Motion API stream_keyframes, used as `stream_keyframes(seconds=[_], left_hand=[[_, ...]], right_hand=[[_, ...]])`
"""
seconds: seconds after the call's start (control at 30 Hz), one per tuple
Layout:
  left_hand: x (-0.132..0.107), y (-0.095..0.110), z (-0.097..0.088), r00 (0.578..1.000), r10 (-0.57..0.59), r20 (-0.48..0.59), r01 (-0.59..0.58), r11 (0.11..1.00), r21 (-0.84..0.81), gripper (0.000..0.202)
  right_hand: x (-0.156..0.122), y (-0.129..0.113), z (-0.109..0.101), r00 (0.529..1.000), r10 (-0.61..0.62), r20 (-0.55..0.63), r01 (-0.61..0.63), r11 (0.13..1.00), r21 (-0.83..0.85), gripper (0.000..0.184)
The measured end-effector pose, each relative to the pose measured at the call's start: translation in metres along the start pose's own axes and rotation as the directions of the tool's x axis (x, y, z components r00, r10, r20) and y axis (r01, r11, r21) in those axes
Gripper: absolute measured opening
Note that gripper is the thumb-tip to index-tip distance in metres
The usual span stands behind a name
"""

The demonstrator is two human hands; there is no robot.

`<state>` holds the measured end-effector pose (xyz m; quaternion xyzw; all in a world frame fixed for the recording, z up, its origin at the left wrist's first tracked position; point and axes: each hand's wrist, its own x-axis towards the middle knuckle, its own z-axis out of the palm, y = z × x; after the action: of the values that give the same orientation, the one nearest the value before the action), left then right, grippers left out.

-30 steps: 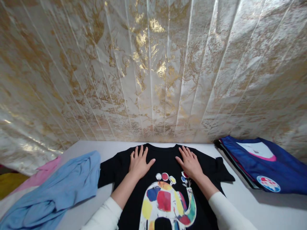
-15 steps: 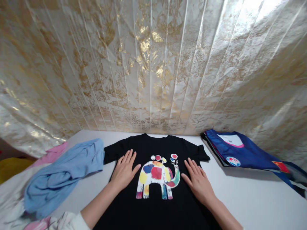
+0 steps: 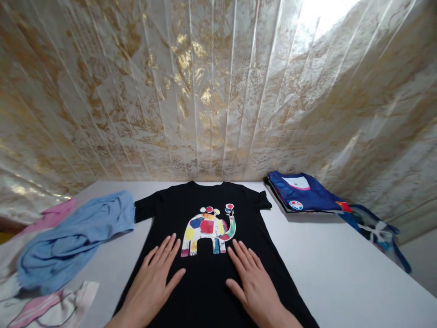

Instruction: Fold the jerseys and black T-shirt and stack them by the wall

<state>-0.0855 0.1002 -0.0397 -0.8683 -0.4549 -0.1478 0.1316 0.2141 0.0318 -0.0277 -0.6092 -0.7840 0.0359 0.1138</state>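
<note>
Head view: the black T-shirt point(image 3: 205, 291) lies flat on the white surface point(image 3: 341, 255) right under the left hand point(image 3: 150, 278) and right hand point(image 3: 254, 284), its long axis running from the collar point(image 3: 209, 184), well ahead of the fingers point(image 3: 173, 253), back between the palms. Neither hand's really nearer, since each sits toward its own side of the shirt, with the elephant print point(image 3: 207, 227) mostly ahead of and between the two sets of fingertips. Fingers are straight and slightly spread, thumbs out, seemingly just resting on the cloth, not gripping anything.
</note>
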Motion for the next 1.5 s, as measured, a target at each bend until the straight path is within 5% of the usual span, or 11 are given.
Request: stream_keyframes(seconds=[0.1, 0.23, 0.4, 0.5, 0.6, 0.7, 0.9, 1.1, 1.27, 1.43, 1.5], left_hand=[[-0.005, -0.012, -0.002, 0.999, 0.014, 0.030, -0.013, 1.000, -0.020, 0.067], [-0.004, -0.017, -0.008, 0.997, 0.002, 0.081, 0.003, 0.998, -0.065, 0.063], [0.005, 0.024, -0.034, 0.977, 0.137, 0.166, -0.102, 0.974, -0.202, 0.064], [0.017, 0.067, -0.053, 0.913, 0.343, 0.223, -0.251, 0.900, -0.356, 0.068], [0.024, 0.099, -0.057, 0.789, 0.589, 0.176, -0.442, 0.742, -0.505, 0.070], [0.020, 0.106, -0.050, 0.679, 0.728, 0.093, -0.579, 0.609, -0.542, 0.057], [0.030, 0.106, -0.046, 0.586, 0.809, 0.043, -0.692, 0.527, -0.493, 0.041], [0.086, 0.174, -0.027, 0.632, 0.765, -0.125, -0.716, 0.515, -0.471, 0.050], [0.103, 0.221, 0.009, 0.650, 0.723, -0.235, -0.757, 0.591, -0.278, 0.051], [0.091, 0.236, 0.034, 0.764, 0.524, -0.377, -0.608, 0.780, -0.147, 0.031], [0.089, 0.239, 0.038, 0.761, 0.494, -0.420, -0.596, 0.788, -0.154, 0.027]], right_hand=[[-0.012, 0.030, -0.004, 0.992, 0.125, -0.031, -0.126, 0.992, -0.004, 0.061], [-0.023, 0.060, -0.021, 0.990, 0.139, 0.018, -0.140, 0.985, 0.104, 0.057], [-0.013, 0.068, -0.033, 0.987, 0.144, -0.063, -0.129, 0.971, 0.204, 0.054], [0.002, 0.070, -0.024, 0.993, 0.109, -0.052, -0.098, 0.979, 0.179, 0.054], [0.010, 0.071, -0.012, 0.996, 0.073, -0.055, -0.067, 0.993, 0.094, 0.052], [0.009, 0.074, -0.006, 0.996, 0.049, -0.072, -0.047, 0.999, 0.026, 0.053], [0.015, 0.102, -0.031, 0.993, 0.080, -0.086, -0.062, 0.978, 0.199, 0.053], [0.063, 0.159, -0.070, 0.886, 0.463, 0.002, -0.458, 0.876, 0.153, 0.036], [0.112, 0.175, -0.066, 0.841, 0.538, 0.056, -0.541, 0.839, 0.059, 0.044], [0.145, 0.177, -0.049, 0.845, 0.526, 0.103, -0.530, 0.847, 0.026, 0.032], [0.150, 0.179, -0.046, 0.859, 0.500, 0.109, -0.506, 0.862, 0.031, 0.026]])
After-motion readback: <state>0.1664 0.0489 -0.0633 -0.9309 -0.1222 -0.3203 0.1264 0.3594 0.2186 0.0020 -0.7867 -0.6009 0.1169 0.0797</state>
